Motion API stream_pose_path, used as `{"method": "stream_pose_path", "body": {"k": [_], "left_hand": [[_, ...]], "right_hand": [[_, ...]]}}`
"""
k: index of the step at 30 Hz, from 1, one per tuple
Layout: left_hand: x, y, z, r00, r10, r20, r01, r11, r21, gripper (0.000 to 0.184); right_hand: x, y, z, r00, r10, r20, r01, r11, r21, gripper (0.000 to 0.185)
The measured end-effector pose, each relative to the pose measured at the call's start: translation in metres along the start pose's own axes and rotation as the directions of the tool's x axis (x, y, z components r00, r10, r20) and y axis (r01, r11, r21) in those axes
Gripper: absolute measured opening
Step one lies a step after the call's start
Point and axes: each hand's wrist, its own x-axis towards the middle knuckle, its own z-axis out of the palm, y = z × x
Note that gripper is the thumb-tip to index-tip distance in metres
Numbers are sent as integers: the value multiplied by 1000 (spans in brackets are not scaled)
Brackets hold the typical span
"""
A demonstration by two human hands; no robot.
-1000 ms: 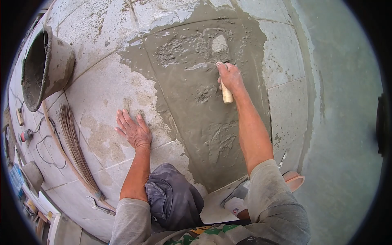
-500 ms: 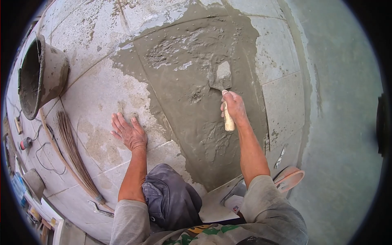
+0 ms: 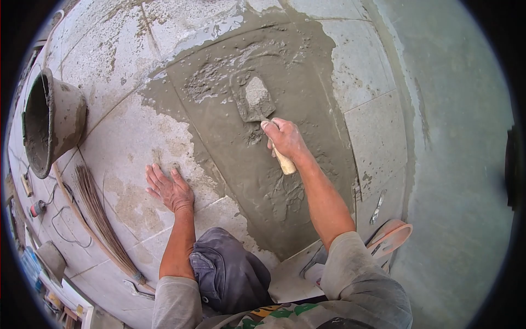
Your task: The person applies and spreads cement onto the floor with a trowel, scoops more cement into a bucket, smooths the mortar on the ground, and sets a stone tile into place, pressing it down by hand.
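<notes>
My right hand (image 3: 286,141) grips the trowel's wooden handle (image 3: 285,164); left of it, my left hand (image 3: 171,188) presses open-palmed on pale slabs (image 3: 148,137).

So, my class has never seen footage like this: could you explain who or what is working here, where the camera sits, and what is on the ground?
There is no robot here: a person works with two bare hands. Every picture comes from one camera worn on the head, looking forward and down, so the round, bent edges come from the lens. The right hand grips the pale handle of a trowel, its blade on wet grey mix. The left hand rests, fingers spread, on pale slabs. To the left are a bucket and a broom.
</notes>
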Motion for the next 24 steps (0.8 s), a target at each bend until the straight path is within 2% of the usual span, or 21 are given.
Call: {"method": "stream_pose_path", "body": {"k": [1, 2, 3, 5, 7, 9, 11, 14, 18, 21, 23, 24], "left_hand": [[1, 1, 0, 1000, -2, 0, 2, 1000, -1, 60], [3, 1, 1, 1000, -2, -2, 2, 1000, -5, 60], [3, 1, 1, 1000, -3, -1, 3, 1000, -3, 60], [0, 0, -1, 1000, 3, 3, -3, 1000, -5, 60], [1, 0, 1, 1000, -5, 6, 5, 1000, 5, 60], [2, 0, 1, 1000, -5, 5, 5, 1000, 2, 60], [1, 0, 1, 1000, -4, 10, 4, 1000, 6, 60], [1, -1, 1, 1000, -5, 10, 4, 1000, 12, 61], [1, 0, 2, 1000, -1, 2, 1, 1000, 18, 60], [2, -1, 2, 1000, 1, -2, -1, 1000, 26, 60], [0, 1, 2, 1000, 0, -1, 0, 1000, 25, 60], [1, 1, 1, 1000, -2, 2, 2, 1000, 21, 60]], "right_hand": [[1, 13, -5, 1000, -4, -6, 4, 1000, -2, 44], [4, 29, -12, 972, -140, -190, 108, 980, -169, 45], [4, 38, -21, 893, -293, -341, 171, 923, -346, 47], [-1, 29, -46, 890, -268, -368, 105, 908, -407, 54], [17, 40, -75, 829, -198, -524, -32, 917, -399, 57], [39, 59, -110, 739, -251, -625, -77, 890, -448, 59], [40, 40, -132, 677, -284, -679, -178, 832, -525, 60], [65, 36, -169, 685, -245, -686, -275, 785, -555, 60], [98, 30, -191, 707, -265, -656, -268, 758, -595, 59], [105, 21, -187, 774, -219, -594, -259, 746, -613, 60], [95, 15, -174, 818, -310, -485, -139, 711, -689, 61], [93, 16, -173, 817, -313, -484, -138, 708, -692, 61]]}}
